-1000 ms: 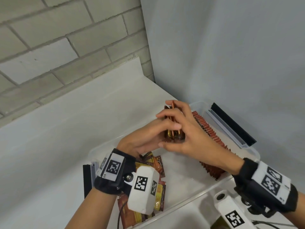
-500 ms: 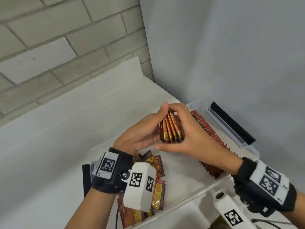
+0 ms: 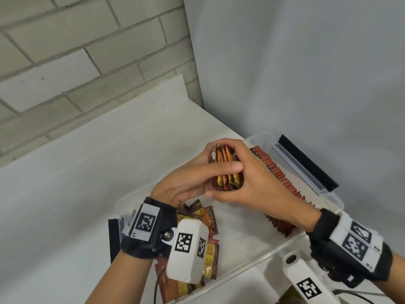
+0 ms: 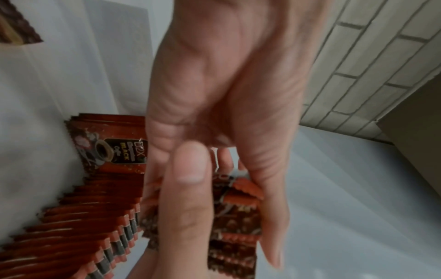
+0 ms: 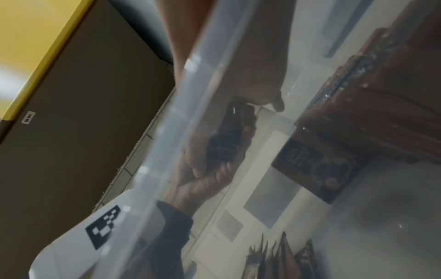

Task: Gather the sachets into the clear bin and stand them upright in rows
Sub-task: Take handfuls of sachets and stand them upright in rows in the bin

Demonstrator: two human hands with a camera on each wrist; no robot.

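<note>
Both hands hold one stack of brown and orange sachets above the clear bin. My left hand grips the stack from the left, thumb laid across its top. My right hand cups it from the right, fingers over the far end, thumb under the near end. In the left wrist view the held stack sits between my thumb and fingers. A long row of upright sachets stands along the bin's right wall. Loose sachets lie in a heap at the bin's near left.
The bin sits on a white counter in a corner between a brick wall and a grey wall. Its lid with a black edge leans behind it. Through the bin wall the right wrist view shows the hands blurred.
The stack has been turned and squared between both hands. My left thumb now lies across its top, and my right fingers have closed over its far end.
</note>
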